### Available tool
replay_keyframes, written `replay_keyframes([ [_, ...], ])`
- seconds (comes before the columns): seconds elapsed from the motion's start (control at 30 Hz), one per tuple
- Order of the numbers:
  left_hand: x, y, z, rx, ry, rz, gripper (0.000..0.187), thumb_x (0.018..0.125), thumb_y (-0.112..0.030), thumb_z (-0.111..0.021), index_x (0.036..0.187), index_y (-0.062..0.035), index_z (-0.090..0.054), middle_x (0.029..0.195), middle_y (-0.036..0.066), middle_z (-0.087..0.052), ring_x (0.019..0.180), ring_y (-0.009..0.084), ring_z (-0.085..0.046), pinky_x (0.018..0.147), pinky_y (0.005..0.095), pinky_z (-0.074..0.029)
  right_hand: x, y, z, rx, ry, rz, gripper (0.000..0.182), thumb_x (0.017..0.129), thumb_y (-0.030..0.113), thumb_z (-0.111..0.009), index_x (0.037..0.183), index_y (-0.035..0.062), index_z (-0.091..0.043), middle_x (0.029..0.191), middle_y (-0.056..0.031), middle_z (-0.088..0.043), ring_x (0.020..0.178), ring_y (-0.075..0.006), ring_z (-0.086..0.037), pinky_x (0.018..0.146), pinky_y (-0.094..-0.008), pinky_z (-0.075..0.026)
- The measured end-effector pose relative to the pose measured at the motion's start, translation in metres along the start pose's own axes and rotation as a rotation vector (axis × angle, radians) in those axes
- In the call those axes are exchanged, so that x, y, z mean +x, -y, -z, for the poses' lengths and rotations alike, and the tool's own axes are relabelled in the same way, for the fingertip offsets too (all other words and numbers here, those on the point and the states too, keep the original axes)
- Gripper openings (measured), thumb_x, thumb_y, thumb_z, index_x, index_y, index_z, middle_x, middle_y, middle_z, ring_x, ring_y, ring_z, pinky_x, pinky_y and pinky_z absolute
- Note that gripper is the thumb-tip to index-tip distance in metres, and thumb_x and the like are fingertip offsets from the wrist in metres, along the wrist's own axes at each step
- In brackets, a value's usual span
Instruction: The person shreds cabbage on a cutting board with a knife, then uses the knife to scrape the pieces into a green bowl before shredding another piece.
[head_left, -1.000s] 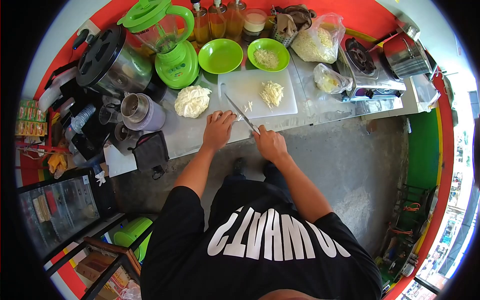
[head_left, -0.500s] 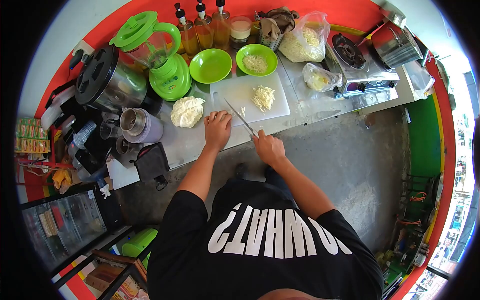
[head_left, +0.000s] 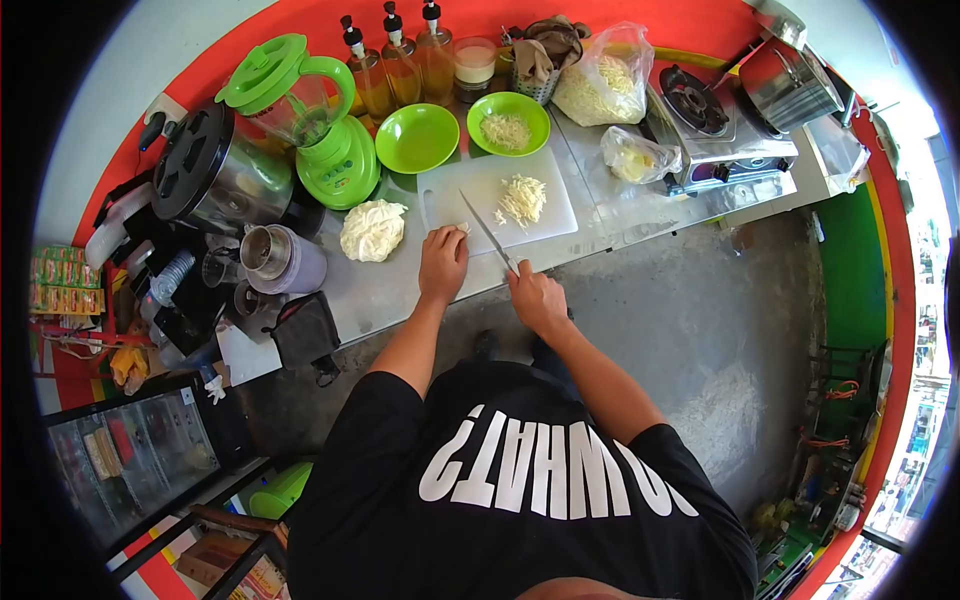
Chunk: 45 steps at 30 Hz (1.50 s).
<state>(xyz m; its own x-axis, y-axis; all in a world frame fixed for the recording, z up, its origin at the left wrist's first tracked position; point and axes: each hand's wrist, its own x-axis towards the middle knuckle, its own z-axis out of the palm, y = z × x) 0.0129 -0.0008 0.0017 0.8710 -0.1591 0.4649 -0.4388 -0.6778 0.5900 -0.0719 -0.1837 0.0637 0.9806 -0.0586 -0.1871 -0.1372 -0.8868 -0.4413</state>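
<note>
Right hand (head_left: pixel 538 298) clenched around the knife (head_left: pixel 488 230), left hand (head_left: pixel 443 262) at a pale piece (head_left: pixel 463 228) on the cutting board (head_left: pixel 555 215), its grasp unclear, loose strips (head_left: pixel 500 216) now nearer the shredded pile (head_left: pixel 524 199)

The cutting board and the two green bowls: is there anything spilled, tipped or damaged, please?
Nothing stands out. The cutting board lies flat, and the empty green bowl and the filled green bowl stand upright. A few loose shreds lie beside the shredded pile, but they are on the board, so this looks ordinary.
</note>
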Motion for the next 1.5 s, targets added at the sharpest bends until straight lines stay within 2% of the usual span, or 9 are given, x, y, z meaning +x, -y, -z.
replay_keyframes([
  [0.2,0.003,0.000,-0.001,-0.046,0.000,0.034,0.008,0.086,-0.003,-0.069,0.093,-0.0042,-0.065,0.102,0.008,-0.066,0.097,0.0327,-0.060,0.086,0.0428,-0.048,0.008,0.022,-0.010,-0.056,0.100,-0.018,0.033,0.106,0.035,-0.049,0.104,0.0027,-0.050,0.082,-0.0267,-0.071,0.080,-0.0470,-0.070,0.071,-0.0561,-0.056],
  [0.37,0.005,-0.002,0.001,-0.008,-0.018,0.026,0.009,0.085,-0.006,-0.069,0.093,-0.0052,-0.065,0.102,0.006,-0.067,0.096,0.0316,-0.060,0.087,0.0420,-0.047,0.013,0.046,0.014,-0.181,0.130,-0.006,0.030,0.106,0.031,-0.049,0.107,0.0021,-0.052,0.084,-0.0216,-0.074,0.082,-0.0404,-0.074,0.076,-0.0488,-0.059],
  [0.67,0.007,0.006,-0.007,0.039,-0.012,0.096,0.016,0.083,-0.007,-0.071,0.099,-0.0088,-0.068,0.105,0.004,-0.069,0.094,0.0293,-0.062,0.085,0.0402,-0.047,0.002,0.038,-0.034,-0.130,0.191,-0.128,0.029,0.107,0.031,-0.048,0.109,0.0017,-0.047,0.085,-0.0230,-0.073,0.084,-0.0407,-0.074,0.075,-0.0480,-0.060],
  [0.87,0.007,0.001,-0.003,0.037,0.017,0.099,0.017,0.083,-0.007,-0.071,0.100,-0.0084,-0.068,0.105,0.004,-0.069,0.095,0.0295,-0.062,0.085,0.0409,-0.047,0.029,0.047,-0.012,-0.072,0.133,-0.054,0.030,0.106,0.032,-0.048,0.105,0.0023,-0.046,0.085,-0.0262,-0.072,0.084,-0.0457,-0.072,0.077,-0.0543,-0.057],
  [0.97,0.008,0.001,-0.002,0.033,-0.002,0.097,0.016,0.084,-0.008,-0.071,0.100,-0.0082,-0.068,0.105,0.004,-0.069,0.095,0.0294,-0.062,0.085,0.0409,-0.047,0.022,0.051,-0.008,-0.147,0.144,-0.041,0.028,0.107,0.031,-0.049,0.106,0.0026,-0.046,0.084,-0.0219,-0.073,0.082,-0.0401,-0.074,0.074,-0.0479,-0.059],
  [1.07,0.007,0.004,-0.005,0.032,-0.014,0.088,0.015,0.084,-0.008,-0.071,0.099,-0.0084,-0.068,0.105,0.004,-0.069,0.096,0.0293,-0.062,0.085,0.0407,-0.047,0.009,0.049,-0.022,-0.129,0.181,-0.104,0.029,0.107,0.031,-0.049,0.106,0.0021,-0.048,0.086,-0.0216,-0.074,0.082,-0.0398,-0.074,0.075,-0.0470,-0.059],
  [1.17,0.007,0.004,-0.006,0.029,-0.018,0.093,0.014,0.084,-0.008,-0.071,0.098,-0.0083,-0.068,0.104,0.004,-0.069,0.095,0.0294,-0.062,0.085,0.0403,-0.047,0.015,0.046,-0.033,-0.077,0.171,-0.126,0.031,0.106,0.031,-0.049,0.109,0.0000,-0.048,0.089,-0.0259,-0.072,0.084,-0.0448,-0.072,0.077,-0.0531,-0.057],
  [1.4,0.005,0.006,-0.008,-0.001,-0.033,0.097,0.013,0.083,-0.008,-0.071,0.096,-0.0089,-0.067,0.104,0.003,-0.068,0.096,0.0273,-0.063,0.083,0.0398,-0.047,0.029,0.055,-0.011,-0.105,0.149,-0.044,0.032,0.106,0.032,-0.049,0.109,0.0003,-0.046,0.088,-0.0260,-0.072,0.084,-0.0445,-0.073,0.076,-0.0522,-0.057],
  [1.5,0.005,0.008,-0.009,-0.017,-0.045,0.100,0.012,0.083,-0.009,-0.071,0.095,-0.0087,-0.067,0.104,0.004,-0.068,0.096,0.0276,-0.063,0.084,0.0400,-0.047,0.017,0.056,-0.021,-0.096,0.188,-0.107,0.032,0.106,0.032,-0.048,0.111,-0.0004,-0.046,0.090,-0.0263,-0.072,0.086,-0.0446,-0.072,0.077,-0.0521,-0.057],
])
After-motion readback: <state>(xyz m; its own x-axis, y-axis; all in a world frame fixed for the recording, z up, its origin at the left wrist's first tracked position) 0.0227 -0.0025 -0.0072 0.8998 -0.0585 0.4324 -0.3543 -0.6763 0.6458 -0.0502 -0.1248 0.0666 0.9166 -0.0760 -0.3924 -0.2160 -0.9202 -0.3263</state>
